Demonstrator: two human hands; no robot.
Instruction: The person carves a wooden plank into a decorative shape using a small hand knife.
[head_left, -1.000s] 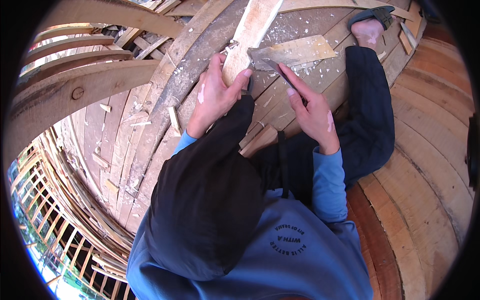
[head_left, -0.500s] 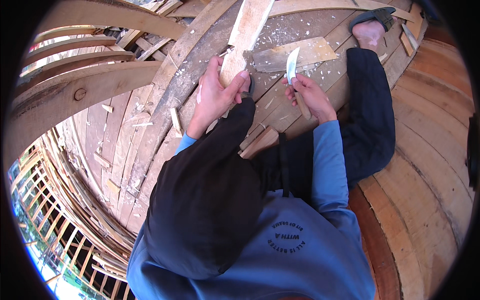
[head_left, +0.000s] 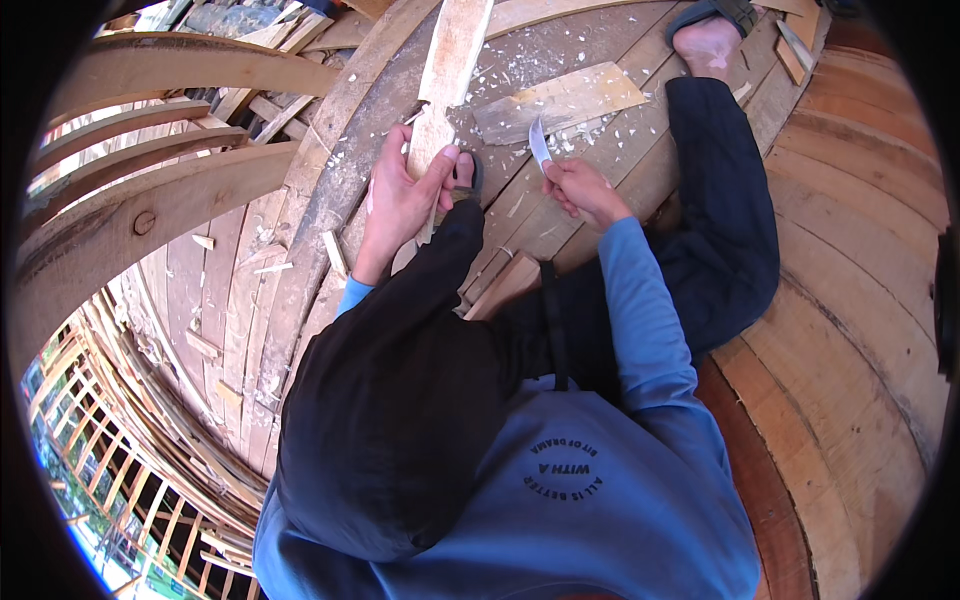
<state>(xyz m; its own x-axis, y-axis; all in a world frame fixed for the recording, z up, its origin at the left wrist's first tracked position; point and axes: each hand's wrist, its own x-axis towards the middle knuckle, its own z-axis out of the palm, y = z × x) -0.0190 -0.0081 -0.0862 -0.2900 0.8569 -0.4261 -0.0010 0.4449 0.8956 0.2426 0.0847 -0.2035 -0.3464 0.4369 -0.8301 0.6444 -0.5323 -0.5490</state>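
Observation:
My left hand [head_left: 400,195] is closed round the narrow lower end of a pale, partly carved piece of wood [head_left: 449,60]. A notch marks where its wider upper part narrows toward my thumb. The wood points away from me, its far end cut off by the top of the view. To its right, my right hand [head_left: 585,190] grips a knife [head_left: 539,142] with a short curved blade, the tip pointing up and slightly left. The knife's handle is mostly hidden in my fingers. Blade and carved wood are apart.
A flat board [head_left: 560,103] lies on the plank floor beyond the knife, among scattered white shavings. My bent leg [head_left: 725,190] is at the right, with a sandalled foot [head_left: 708,45]. Curved timber ribs [head_left: 150,215] rise at the left. A wood block [head_left: 505,285] lies near my lap.
The whole view has shifted, so most things sit further left. My right hand has come closer to the carved wood, and the knife has turned, its blade now leaning left and its handle more covered.

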